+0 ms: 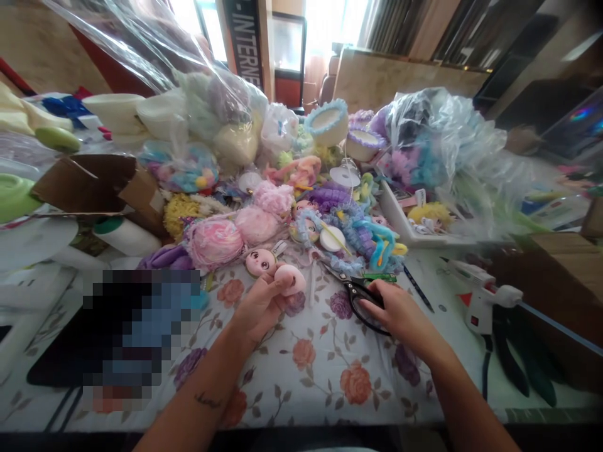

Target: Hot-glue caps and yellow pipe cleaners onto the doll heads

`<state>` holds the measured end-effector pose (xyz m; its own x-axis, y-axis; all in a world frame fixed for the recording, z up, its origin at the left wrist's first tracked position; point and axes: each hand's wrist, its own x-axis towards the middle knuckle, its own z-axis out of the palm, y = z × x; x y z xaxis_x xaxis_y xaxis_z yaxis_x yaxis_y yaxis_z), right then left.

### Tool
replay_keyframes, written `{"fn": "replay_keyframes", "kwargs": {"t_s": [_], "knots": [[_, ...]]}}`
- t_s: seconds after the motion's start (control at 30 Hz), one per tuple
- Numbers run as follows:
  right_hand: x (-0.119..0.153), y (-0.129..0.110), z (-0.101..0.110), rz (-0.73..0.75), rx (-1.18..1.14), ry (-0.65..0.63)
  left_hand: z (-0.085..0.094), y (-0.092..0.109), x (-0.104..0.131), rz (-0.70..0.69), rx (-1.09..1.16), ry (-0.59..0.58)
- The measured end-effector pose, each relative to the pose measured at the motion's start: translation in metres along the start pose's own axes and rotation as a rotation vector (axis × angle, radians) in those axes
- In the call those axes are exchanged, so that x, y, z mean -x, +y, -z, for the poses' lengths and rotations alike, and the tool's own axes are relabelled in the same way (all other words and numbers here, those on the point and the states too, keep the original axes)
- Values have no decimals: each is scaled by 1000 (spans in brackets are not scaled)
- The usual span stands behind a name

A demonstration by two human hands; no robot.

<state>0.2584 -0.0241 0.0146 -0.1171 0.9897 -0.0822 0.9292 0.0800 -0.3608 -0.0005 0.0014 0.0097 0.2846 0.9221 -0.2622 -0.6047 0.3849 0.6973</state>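
Pink disc [291, 280] pinched between left fingers [272, 290] — black scissors [351, 285] in right fingers [373, 309].

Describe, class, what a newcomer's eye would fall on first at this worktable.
Most likely the jumbled heap of fluffy pastel yarn and fabric pieces across the middle of the view. In front of it, the left hand holds a pale pink, rounded piece; to the right, the right hand holds black-handled metal scissors over the white floral tablecloth.
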Motion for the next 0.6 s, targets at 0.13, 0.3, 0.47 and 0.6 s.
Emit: {"fn": "replay_keyframes", "kwargs": {"t_s": [0.13, 0.3, 0.47, 0.6], "knots": [[17, -13, 7, -29, -176, -14, 1, -1, -1, -12, 42, -2], [38, -31, -4, 59, -211, 15, 1, 0, 2, 40, 16, 30], [37, -35, -21, 144, -104, 185, -1, 1, 3, 38, 12, -28], [35, -35, -25, 163, -86, 197, 1, -1, 2, 34, 44, -44]]}}
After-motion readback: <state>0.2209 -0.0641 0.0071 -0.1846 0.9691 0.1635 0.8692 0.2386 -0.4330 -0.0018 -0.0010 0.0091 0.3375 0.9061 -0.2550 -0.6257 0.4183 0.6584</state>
